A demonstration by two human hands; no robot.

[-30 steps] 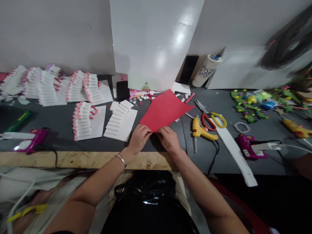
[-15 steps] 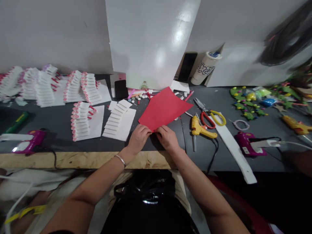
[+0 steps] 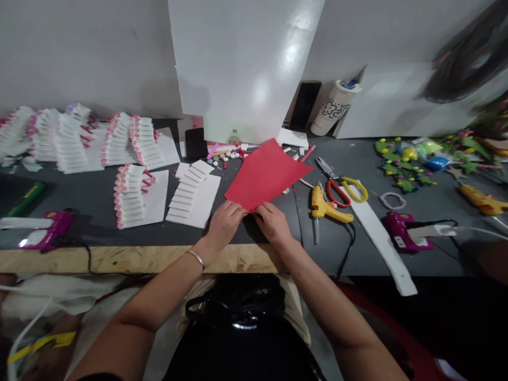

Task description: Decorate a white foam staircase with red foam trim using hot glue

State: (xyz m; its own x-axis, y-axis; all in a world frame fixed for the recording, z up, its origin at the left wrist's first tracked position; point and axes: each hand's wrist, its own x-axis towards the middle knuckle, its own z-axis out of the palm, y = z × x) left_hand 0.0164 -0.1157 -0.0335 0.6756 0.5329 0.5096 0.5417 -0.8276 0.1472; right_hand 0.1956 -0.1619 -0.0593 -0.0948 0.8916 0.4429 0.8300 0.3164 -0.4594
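Note:
A red sheet (image 3: 265,174), which looks like paper or thin foam, lies slanted over the dark table with its near edge between my hands. My left hand (image 3: 227,221) pinches that edge from the left, a bracelet on its wrist. Close beside it, my right hand (image 3: 273,222) has its fingers closed on the same edge. The fingertips of both hands almost meet, and the strip under them is hidden. Left of the sheet are thin white folded pieces (image 3: 186,196) on a white card. To the right lies a yellow glue gun (image 3: 329,211).
Scissors (image 3: 345,188) with red and yellow handles rest on a long white strip (image 3: 384,243). Pink-tipped white pieces (image 3: 130,196) stand in rows at left. Purple power strips (image 3: 51,230) sit on both sides. A white cup (image 3: 333,108) and a phone (image 3: 305,106) stand behind.
The view has shifted very slightly. Both hands keep their pinch on the near edge of the red sheet, with no clear movement.

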